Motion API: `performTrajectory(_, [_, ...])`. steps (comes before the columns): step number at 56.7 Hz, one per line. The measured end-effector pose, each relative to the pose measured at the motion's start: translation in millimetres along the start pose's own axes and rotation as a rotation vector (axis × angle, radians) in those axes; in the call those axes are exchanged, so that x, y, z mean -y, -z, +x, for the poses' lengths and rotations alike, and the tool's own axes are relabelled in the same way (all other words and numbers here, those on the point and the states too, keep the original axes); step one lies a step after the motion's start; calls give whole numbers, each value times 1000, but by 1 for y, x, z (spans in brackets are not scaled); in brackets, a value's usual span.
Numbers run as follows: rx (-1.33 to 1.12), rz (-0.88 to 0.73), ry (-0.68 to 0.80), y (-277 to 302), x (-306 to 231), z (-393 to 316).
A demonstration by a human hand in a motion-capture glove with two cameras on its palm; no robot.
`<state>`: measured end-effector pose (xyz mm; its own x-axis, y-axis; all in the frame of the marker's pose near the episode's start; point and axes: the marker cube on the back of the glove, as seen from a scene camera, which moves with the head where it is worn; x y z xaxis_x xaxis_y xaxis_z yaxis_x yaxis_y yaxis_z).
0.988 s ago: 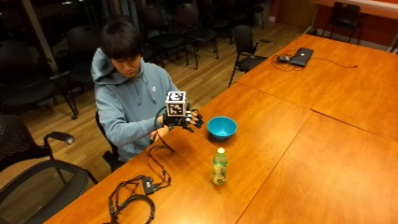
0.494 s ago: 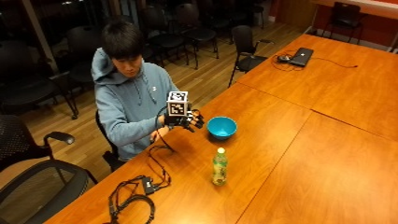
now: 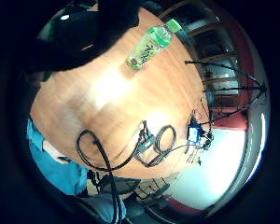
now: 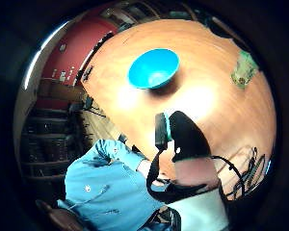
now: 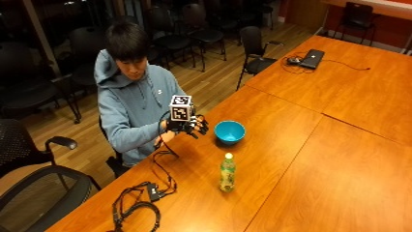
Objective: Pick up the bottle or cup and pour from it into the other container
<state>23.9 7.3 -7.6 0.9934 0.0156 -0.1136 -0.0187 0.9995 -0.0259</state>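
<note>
The green bottle (image 5: 227, 173) stands upright on the wooden surface (image 5: 302, 145), its cap on, well apart from the person. The blue bowl (image 5: 229, 131) stands nearer to the person, apart from the bottle. The gloved right hand (image 5: 191, 124) hangs above the surface just beside the bowl, and its grip holds nothing, with the fingers relaxed and spread. I judge that the task is at its very start: the reach to the bottle is not yet made. The next move calls for the hand to go past the bowl to the bottle and close around its body.
</note>
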Motion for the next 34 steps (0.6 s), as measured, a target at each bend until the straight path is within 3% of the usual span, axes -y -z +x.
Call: performTrajectory(34, [76,-7,-121,-3,-44,53])
